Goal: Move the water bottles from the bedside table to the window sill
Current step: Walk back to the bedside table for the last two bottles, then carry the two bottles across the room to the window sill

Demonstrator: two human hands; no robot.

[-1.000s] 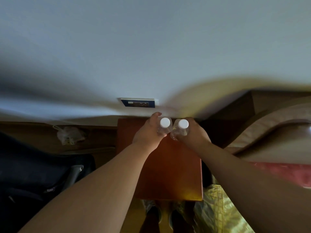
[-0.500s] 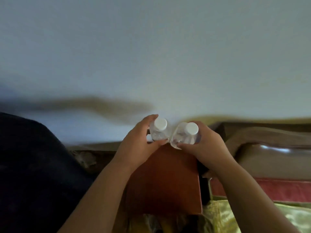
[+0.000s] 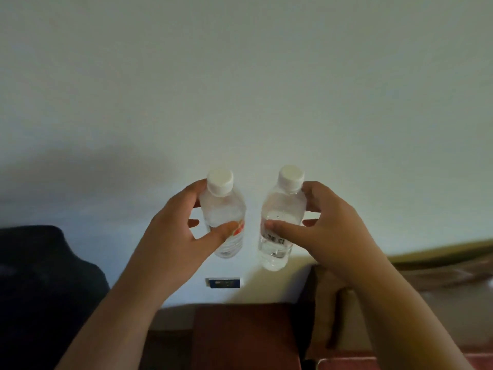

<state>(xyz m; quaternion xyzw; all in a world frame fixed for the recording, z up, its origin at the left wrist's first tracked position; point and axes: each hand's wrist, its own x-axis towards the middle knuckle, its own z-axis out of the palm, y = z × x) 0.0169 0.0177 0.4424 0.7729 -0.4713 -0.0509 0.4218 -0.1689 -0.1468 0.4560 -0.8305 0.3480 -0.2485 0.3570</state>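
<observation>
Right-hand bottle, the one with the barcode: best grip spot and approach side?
Grip the barcode bottle round its straight mid-body, coming from its right, as the right hand does now: thumb across the front, fingers behind. It is upright, and the shoulder tapers to the white cap, so a higher grip would likely slip.

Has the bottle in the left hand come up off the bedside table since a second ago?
Yes. The left bottle, gripped by the left hand, now hangs well above the bedside table and the wall socket; earlier it sat low at the table's far edge.

Head-worn camera faces the wall [image 3: 240, 89] closely, angled slightly downward.
</observation>
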